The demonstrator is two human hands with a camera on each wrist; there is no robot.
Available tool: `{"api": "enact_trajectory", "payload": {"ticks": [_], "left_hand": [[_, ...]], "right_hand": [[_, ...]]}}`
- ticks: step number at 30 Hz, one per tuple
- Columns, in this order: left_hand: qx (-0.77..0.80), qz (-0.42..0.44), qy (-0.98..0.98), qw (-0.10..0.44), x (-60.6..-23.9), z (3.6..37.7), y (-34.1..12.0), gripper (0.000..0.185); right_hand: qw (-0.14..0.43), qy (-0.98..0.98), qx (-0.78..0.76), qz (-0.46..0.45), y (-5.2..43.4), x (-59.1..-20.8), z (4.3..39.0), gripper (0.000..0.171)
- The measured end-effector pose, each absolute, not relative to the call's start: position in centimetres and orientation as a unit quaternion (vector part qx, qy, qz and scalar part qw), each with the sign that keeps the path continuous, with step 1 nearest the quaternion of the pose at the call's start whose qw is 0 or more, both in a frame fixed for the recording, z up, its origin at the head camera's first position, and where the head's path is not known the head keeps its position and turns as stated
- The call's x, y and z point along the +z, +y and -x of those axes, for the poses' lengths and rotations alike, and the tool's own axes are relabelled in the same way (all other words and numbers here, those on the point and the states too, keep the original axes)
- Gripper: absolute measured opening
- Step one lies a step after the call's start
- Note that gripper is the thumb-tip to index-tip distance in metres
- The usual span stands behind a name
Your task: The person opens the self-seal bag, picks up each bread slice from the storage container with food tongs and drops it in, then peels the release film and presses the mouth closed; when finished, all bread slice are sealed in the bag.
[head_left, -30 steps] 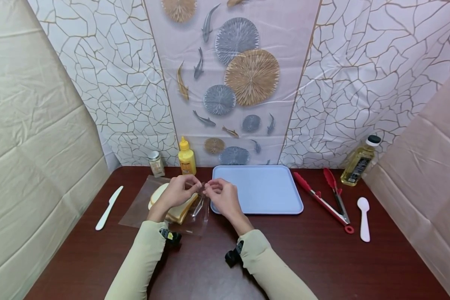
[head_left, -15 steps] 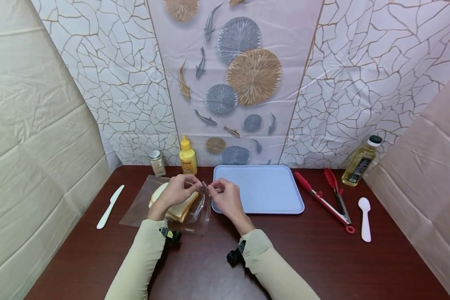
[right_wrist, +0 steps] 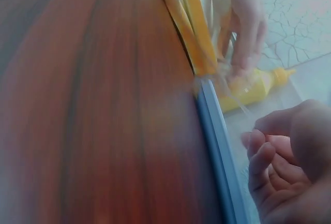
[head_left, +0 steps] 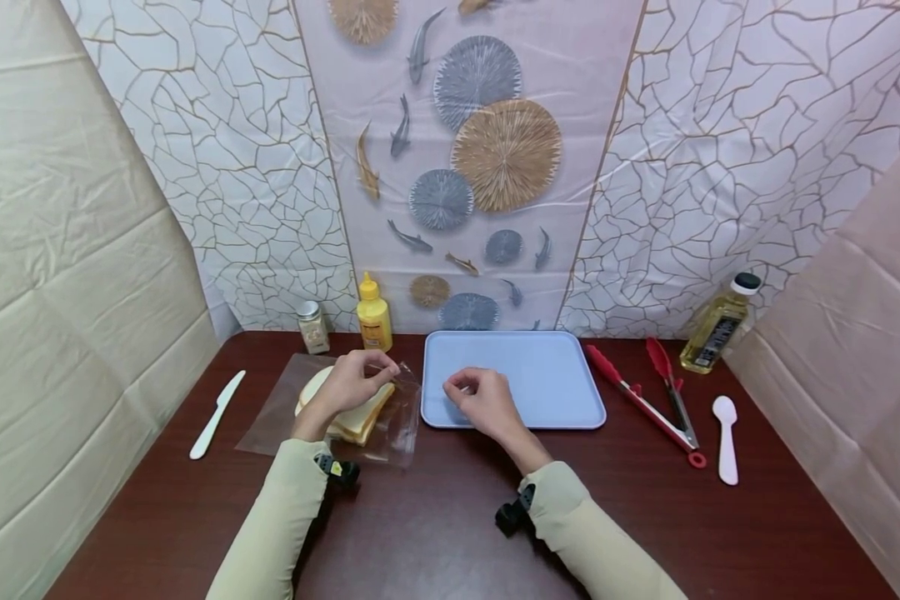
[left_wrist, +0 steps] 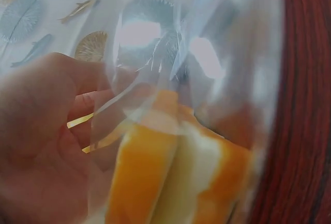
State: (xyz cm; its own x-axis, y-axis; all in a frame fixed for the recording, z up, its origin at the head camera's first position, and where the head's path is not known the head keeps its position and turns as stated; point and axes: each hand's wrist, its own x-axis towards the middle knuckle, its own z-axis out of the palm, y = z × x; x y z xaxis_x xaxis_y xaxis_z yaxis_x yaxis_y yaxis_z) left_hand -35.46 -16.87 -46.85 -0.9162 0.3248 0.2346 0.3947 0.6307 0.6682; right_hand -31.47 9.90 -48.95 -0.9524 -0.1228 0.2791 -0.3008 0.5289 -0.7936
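A clear plastic bag (head_left: pixel 399 425) with bread slices (head_left: pixel 360 418) inside lies on the dark wood table left of a light blue tray (head_left: pixel 547 375). My left hand (head_left: pixel 351 382) pinches the bag's top edge above the bread. In the left wrist view the crinkled bag (left_wrist: pixel 207 53) and the bread (left_wrist: pixel 170 177) fill the frame beside my left hand (left_wrist: pixel 41 131). My right hand (head_left: pixel 482 397) hovers over the tray's front left part, apart from the bag. In the right wrist view the right hand (right_wrist: pixel 289 151) has its fingers curled in, nothing visible in them, next to the tray rim (right_wrist: pixel 217 146).
A white plastic knife (head_left: pixel 216 414) lies at the far left. A spice jar (head_left: pixel 312 327) and a yellow squeeze bottle (head_left: pixel 373 317) stand at the back. Red tongs (head_left: pixel 656 392), a white spoon (head_left: pixel 726 437) and an oil bottle (head_left: pixel 716 325) are right of the tray.
My right hand let go of the bag's opening and moved right over the tray. The left hand stays on the bag.
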Motion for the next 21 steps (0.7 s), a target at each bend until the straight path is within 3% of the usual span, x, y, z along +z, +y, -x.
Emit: {"api": "enact_trajectory", "payload": {"ticks": [14,21], "left_hand": [[-0.374,0.196,-0.906,0.028,-47.6,35.7,-17.5,0.016],[-0.383,0.201,-0.902,0.014,-47.4,35.6,-17.6,0.013]], "right_hand": [[0.003,-0.882,0.435,-0.182,16.2,-48.5,29.4,0.01],[-0.007,-0.888,0.42,-0.188,18.7,-48.1,28.5,0.01]]}}
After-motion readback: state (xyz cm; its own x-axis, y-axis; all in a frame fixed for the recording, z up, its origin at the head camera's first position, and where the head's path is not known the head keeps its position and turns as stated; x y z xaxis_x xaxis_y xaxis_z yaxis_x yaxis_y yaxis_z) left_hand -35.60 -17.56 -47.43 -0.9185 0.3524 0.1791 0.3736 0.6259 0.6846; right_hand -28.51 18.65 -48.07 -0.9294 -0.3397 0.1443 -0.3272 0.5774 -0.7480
